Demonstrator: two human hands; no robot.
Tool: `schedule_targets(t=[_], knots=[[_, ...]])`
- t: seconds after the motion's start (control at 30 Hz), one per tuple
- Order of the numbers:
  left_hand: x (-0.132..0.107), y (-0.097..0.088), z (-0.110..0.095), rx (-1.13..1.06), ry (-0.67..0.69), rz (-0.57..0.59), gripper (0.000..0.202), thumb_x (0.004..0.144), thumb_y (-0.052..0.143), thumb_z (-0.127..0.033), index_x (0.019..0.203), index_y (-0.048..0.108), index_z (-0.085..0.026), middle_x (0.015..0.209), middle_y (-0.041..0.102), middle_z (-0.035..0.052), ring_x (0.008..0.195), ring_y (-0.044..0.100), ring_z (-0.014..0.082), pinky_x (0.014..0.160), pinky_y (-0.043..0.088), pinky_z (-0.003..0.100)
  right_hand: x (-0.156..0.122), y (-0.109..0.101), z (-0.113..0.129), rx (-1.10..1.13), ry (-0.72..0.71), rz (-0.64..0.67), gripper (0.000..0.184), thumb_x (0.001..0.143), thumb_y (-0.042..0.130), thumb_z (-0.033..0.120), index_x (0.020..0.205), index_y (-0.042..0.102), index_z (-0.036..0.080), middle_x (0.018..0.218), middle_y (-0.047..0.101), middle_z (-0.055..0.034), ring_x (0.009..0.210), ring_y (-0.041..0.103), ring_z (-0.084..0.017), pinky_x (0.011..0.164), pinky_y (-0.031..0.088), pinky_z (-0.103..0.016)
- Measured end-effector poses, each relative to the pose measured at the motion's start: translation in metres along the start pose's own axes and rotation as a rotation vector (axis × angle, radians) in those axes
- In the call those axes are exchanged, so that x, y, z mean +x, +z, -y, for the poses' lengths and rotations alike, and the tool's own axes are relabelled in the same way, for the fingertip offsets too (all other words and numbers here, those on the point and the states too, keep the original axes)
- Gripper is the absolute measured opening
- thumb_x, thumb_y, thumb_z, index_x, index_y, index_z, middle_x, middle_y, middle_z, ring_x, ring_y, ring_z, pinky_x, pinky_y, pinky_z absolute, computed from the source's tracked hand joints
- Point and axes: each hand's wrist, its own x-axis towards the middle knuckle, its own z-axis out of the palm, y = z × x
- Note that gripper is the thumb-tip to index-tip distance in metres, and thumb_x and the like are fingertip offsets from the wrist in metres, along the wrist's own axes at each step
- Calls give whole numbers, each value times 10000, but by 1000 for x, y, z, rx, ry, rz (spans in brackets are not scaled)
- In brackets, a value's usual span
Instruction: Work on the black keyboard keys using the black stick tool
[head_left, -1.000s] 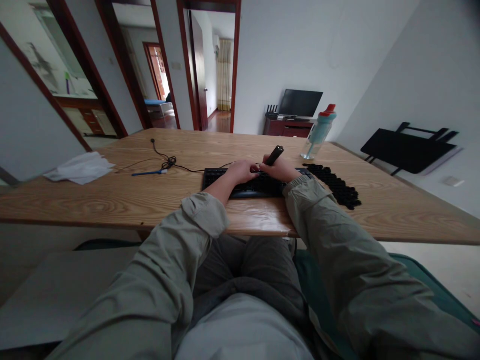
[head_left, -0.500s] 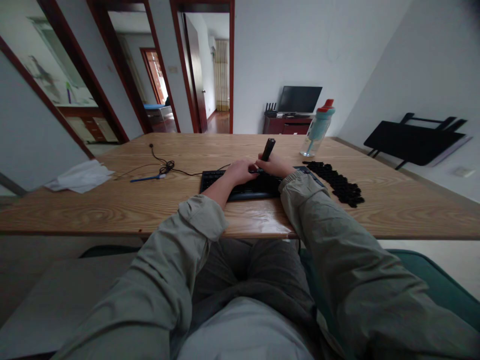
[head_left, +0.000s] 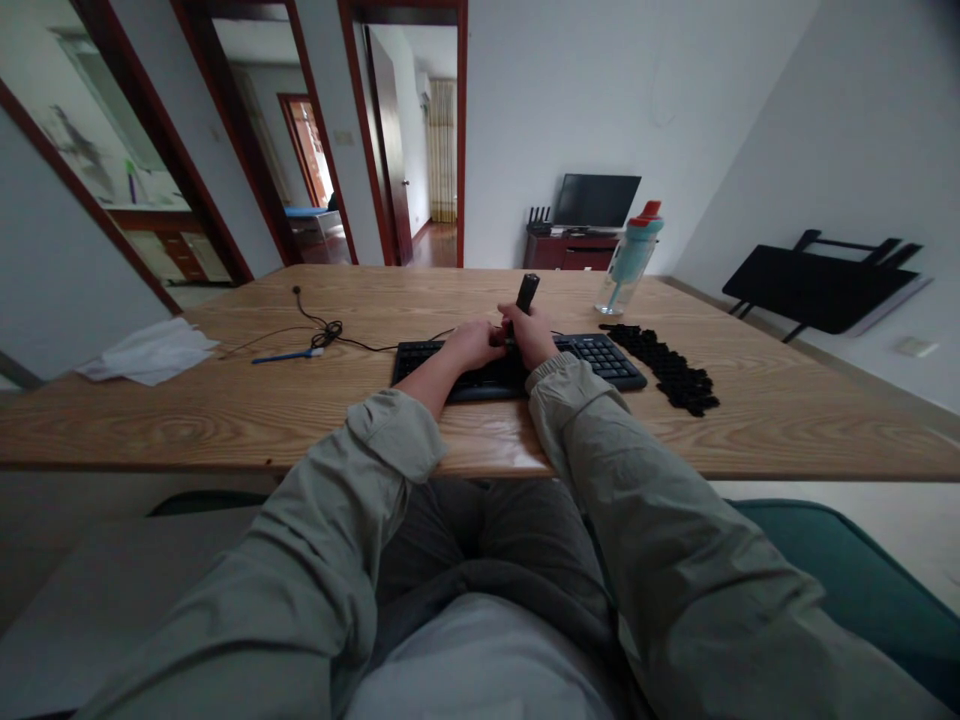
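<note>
A black keyboard lies on the wooden table in front of me, its number pad showing at the right end. My right hand is closed around a black cylindrical tool, which stands slightly tilted over the keyboard's middle; its lower end is hidden by my fingers. My left hand rests over the keyboard's left half, fingers curled together close to the tool's lower end. Whatever is between those fingers is hidden. Right of the keyboard lies a band of small black pieces that look like keycaps.
A clear bottle with a red lid stands at the table's back right. To the left lie a tangled black cable, a blue brush and crumpled white paper or cloth. The table's front edge runs below my forearms.
My right hand has shifted left with the black tool, uncovering the number pad. My left hand stays over the keyboard, near the tool. The view has moved slightly.
</note>
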Motion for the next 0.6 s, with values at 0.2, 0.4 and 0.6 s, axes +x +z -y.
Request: schedule_targets(t=[0.2,0.4,0.6], knots=[[-3,0,-3,16,-99,0,244,842,632,-365,979,777,-224,997,762,82,986,684,248,856,506,305,6,21,-9,-144,79,-195,212,777,583,341,652,455,226,595,440,24,574,441,-132,519,381,-268],[-5,4,-3,90,-96,-72,254,853,621,-355,1007,763,-211,1092,732,120,1069,661,271,924,493,329,2,25,-10,-296,34,-248,223,771,563,345,619,444,233,579,431,-3,617,455,-163,531,342,-288],[-6,6,-3,141,-75,-65,279,871,576,-343,1034,756,-205,1108,726,128,1054,663,272,930,494,358,3,27,-8,-395,44,-352,235,818,479,347,610,445,243,556,416,-30,629,469,-203,562,341,-316]])
